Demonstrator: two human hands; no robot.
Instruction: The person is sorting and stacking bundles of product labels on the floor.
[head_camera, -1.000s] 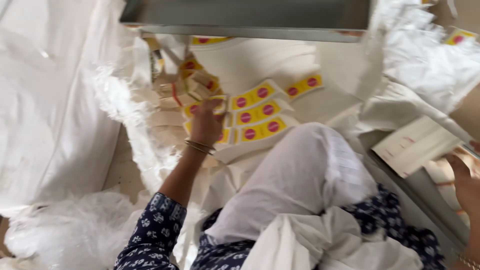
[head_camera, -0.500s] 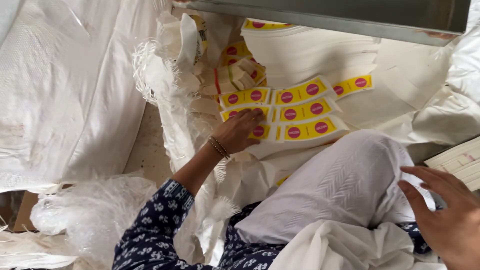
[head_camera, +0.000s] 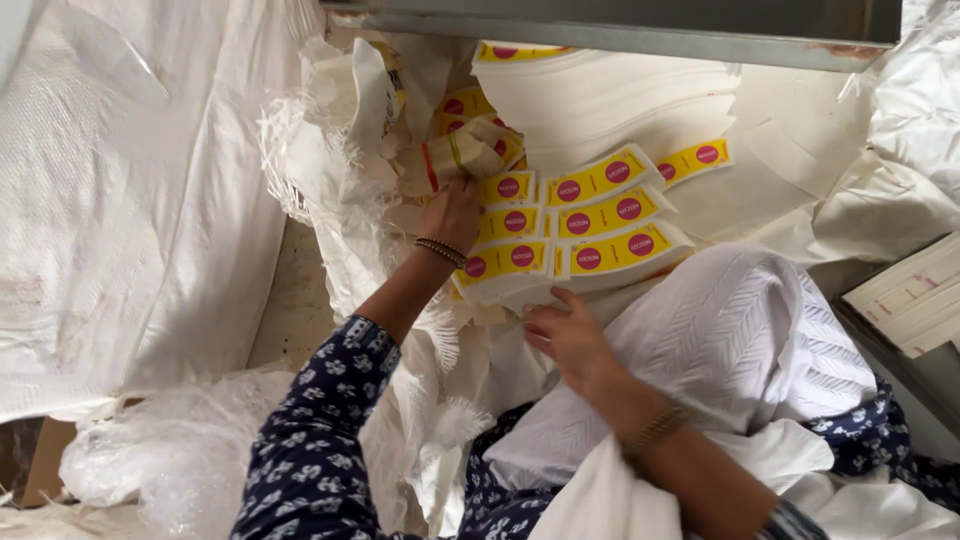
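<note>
Several stacks of white sheets with yellow labels and red dots (head_camera: 600, 215) lie fanned out on white sacking in front of me. My left hand (head_camera: 452, 215), a beaded bracelet at its wrist, reaches up at the stacks' left side. Its fingers are curled onto a banded bundle of sheets (head_camera: 460, 152) that tilts above them. My right hand (head_camera: 562, 335) lies lower, fingers apart, with its fingertips at the bottom edge of the nearest stack (head_camera: 620, 258). It holds nothing. White patterned cloth (head_camera: 740, 340) covers my lap under that arm.
A grey metal edge (head_camera: 620, 25) runs across the top. White woven sacking (head_camera: 130, 200) hangs at the left, with crumpled clear plastic (head_camera: 160, 450) below it. A pile of white cards (head_camera: 915, 295) sits at the right edge. Torn paper scraps (head_camera: 350, 90) surround the bundle.
My right hand came in from the right edge to the front of the stacks. My left hand moved from the front stack up to the banded bundle.
</note>
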